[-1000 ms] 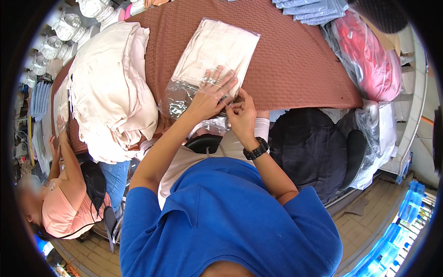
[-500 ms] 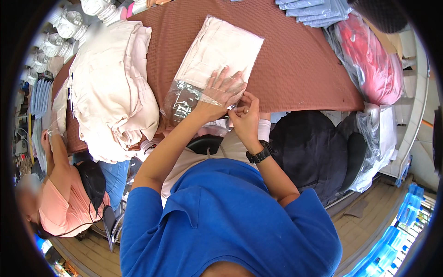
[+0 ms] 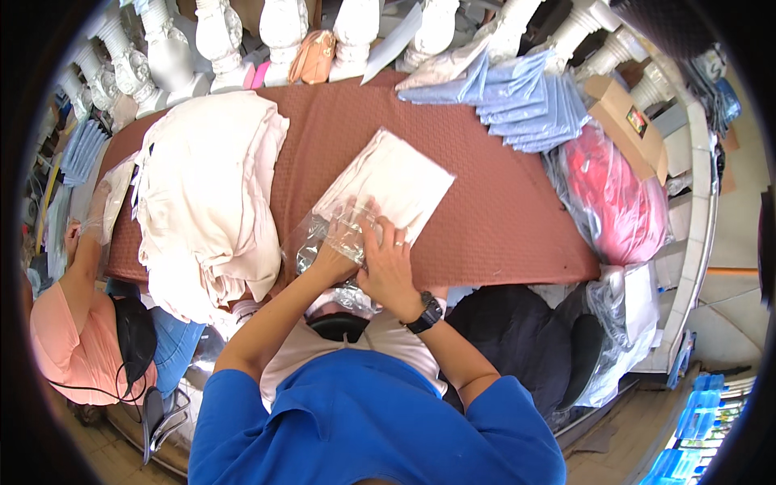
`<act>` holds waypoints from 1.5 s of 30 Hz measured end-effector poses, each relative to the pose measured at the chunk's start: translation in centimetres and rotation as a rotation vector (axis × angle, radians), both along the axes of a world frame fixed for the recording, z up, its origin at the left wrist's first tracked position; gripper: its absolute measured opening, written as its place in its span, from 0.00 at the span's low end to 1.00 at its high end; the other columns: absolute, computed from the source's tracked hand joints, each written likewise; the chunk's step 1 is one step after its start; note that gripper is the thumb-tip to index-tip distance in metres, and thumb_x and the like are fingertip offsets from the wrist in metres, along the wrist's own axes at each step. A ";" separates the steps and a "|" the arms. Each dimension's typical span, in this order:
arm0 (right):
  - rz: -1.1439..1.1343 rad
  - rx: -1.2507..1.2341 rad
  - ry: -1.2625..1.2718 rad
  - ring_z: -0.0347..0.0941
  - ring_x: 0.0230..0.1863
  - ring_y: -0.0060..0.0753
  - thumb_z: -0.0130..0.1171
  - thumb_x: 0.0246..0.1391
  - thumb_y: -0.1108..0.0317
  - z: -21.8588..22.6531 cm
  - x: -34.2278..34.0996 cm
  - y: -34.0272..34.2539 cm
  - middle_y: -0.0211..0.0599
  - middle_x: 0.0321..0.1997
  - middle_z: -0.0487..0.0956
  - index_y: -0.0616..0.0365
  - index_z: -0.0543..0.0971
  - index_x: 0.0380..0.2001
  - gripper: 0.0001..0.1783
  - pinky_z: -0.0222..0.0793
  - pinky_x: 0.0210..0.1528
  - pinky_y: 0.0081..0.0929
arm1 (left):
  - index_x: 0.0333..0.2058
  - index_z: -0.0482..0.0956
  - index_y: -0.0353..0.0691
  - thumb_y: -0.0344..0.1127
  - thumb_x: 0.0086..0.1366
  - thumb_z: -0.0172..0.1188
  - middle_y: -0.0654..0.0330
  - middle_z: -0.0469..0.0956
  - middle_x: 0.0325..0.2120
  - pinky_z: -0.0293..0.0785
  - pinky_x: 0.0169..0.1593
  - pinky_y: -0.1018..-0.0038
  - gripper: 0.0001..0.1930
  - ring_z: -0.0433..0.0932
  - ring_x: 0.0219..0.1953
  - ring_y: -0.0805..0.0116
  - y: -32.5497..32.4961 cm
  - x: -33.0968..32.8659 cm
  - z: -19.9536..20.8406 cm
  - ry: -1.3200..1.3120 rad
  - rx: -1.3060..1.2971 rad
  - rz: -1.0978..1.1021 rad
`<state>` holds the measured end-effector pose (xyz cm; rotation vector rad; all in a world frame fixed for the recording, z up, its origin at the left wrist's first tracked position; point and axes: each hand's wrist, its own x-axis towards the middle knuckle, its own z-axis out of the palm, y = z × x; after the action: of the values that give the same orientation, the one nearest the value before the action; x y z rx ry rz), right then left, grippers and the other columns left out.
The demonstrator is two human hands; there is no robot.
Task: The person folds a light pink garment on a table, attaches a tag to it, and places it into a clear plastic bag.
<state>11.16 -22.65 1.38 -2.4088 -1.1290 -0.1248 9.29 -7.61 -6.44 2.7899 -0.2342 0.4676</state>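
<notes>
A folded cream garment [image 3: 404, 182] in a clear plastic bag lies at a slant on the brown cloth in front of me. The clear flap [image 3: 311, 242] of the bag spreads over its near end, crinkled and shiny. My left hand [image 3: 343, 246] lies flat with its fingers stretched out, partly beneath the clear film. Beside it, my right hand [image 3: 388, 271] rests its extended fingers, slightly apart, on the film at the garment's near edge. A black watch [image 3: 425, 313] is on my right wrist.
A tall heap of cream garments [image 3: 206, 194] stands to the left. Bagged blue garments [image 3: 533, 105], a cardboard box [image 3: 626, 121] and a bagged red bundle [image 3: 618, 194] lie at the right. A co-worker in a peach shirt [image 3: 77, 347] sits at far left. White balusters [image 3: 283, 36] line the back.
My view has tilted up, showing more of the far edge. My right hand has gone from pinching the flap's edge to lying over the film, closer to my left hand.
</notes>
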 end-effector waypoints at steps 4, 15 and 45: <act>-0.064 -0.086 -0.119 0.64 0.58 0.56 0.59 0.46 0.77 -2.3 -0.4 1.2 0.52 0.66 0.63 0.55 0.62 0.70 0.44 0.61 0.58 0.48 | 0.70 0.58 0.35 0.41 0.67 0.54 0.44 0.49 0.74 0.43 0.73 0.45 0.35 0.45 0.76 0.43 2.0 -1.3 0.6 -0.011 0.091 -0.010; 0.028 0.206 -0.188 0.70 0.44 0.51 0.56 0.46 0.77 -2.6 1.7 3.6 0.48 0.41 0.70 0.64 0.74 0.43 0.17 0.69 0.43 0.42 | 0.68 0.59 0.31 0.43 0.66 0.52 0.43 0.52 0.72 0.42 0.74 0.47 0.35 0.46 0.74 0.38 2.2 2.7 -0.3 -0.168 -0.029 0.191; 0.069 0.404 -0.165 0.68 0.49 0.54 0.59 0.49 0.76 -2.3 0.9 5.9 0.48 0.41 0.71 0.61 0.82 0.46 0.18 0.57 0.64 0.55 | 0.66 0.64 0.30 0.61 0.62 0.61 0.38 0.61 0.67 0.58 0.65 0.41 0.45 0.62 0.66 0.35 0.8 6.3 -4.9 -0.386 0.060 0.519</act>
<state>12.02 -16.79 -0.90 -2.0273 -1.1317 -0.4884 15.63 -6.80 -11.34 2.7739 0.4151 1.1360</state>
